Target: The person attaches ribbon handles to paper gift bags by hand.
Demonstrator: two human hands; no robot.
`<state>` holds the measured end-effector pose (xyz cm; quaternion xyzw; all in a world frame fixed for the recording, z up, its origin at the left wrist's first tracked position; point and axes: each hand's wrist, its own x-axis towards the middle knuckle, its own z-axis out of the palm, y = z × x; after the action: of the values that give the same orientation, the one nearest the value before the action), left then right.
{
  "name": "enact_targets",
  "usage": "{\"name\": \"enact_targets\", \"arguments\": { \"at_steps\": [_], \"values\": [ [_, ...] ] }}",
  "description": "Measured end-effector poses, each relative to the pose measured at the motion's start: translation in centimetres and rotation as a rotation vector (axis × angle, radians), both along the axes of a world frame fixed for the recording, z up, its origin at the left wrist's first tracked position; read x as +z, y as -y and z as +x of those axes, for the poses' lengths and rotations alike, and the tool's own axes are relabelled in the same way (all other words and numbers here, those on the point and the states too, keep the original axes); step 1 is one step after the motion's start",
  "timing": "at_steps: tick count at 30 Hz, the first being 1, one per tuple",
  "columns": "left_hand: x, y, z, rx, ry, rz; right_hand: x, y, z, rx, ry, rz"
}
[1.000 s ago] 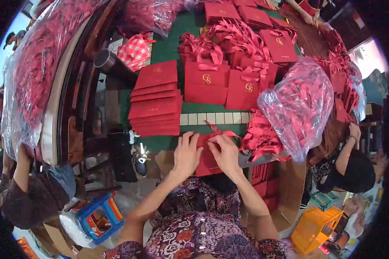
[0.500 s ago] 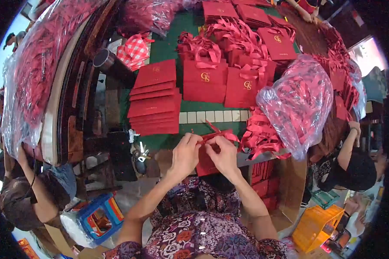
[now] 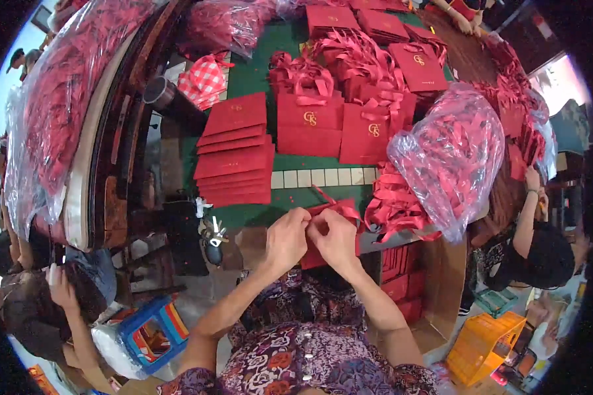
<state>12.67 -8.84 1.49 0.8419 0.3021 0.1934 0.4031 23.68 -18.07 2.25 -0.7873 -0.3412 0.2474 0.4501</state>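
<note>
My left hand (image 3: 284, 238) and my right hand (image 3: 336, 238) meet at the near edge of the green table (image 3: 257, 72). Between them they pinch a flat red paper bag (image 3: 313, 255) with a red ribbon (image 3: 335, 205) looping over its top. The fingertips of both hands touch at the bag's upper edge. Most of the bag is hidden under my hands. A fanned stack of flat red bags (image 3: 236, 151) lies just beyond my left hand. Finished red bags with ribbon handles (image 3: 336, 122) stand further back.
A clear plastic sack of red ribbons (image 3: 451, 155) sits right of my hands, with loose ribbons (image 3: 392, 204) beside it. A cardboard box of red bags (image 3: 408, 289) stands below the table edge. Other people sit at left (image 3: 59, 296) and right (image 3: 540, 243). An orange crate (image 3: 484, 345) lies lower right.
My hands have drawn closer together over the red bag, and the fingertips now meet at its top edge by the ribbon.
</note>
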Motion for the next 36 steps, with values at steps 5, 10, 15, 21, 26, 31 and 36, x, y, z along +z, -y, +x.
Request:
{"name": "enact_targets", "arguments": {
  "at_steps": [5,10,15,21,26,31,36],
  "values": [
    [0.1,-0.1,0.2,-0.01,0.089,-0.003,0.2,0.4,0.2,0.079,0.189,0.031],
    [1.0,-0.2,0.8,0.004,0.026,-0.131,0.6,1.1,1.3,0.126,0.051,0.03],
    [0.6,-0.3,0.5,0.034,-0.033,-0.115,3.4,0.5,3.9,0.186,0.215,0.072],
    [-0.2,0.9,0.5,-0.035,0.207,-0.039,1.7,-1.0,7.4,0.52,0.16,-0.214],
    [-0.8,0.7,0.4,-0.079,0.323,0.147,0.4,-1.9,8.3,0.605,-0.092,-0.261],
    [-0.6,0.1,0.8,-0.072,0.255,0.069,-3.3,-1.8,7.9,0.426,-0.241,-0.14],
    [-1.0,-0.2,1.0,0.004,0.142,-0.047,-3.2,-3.1,8.7,0.177,-0.098,-0.082]
  ]
}}
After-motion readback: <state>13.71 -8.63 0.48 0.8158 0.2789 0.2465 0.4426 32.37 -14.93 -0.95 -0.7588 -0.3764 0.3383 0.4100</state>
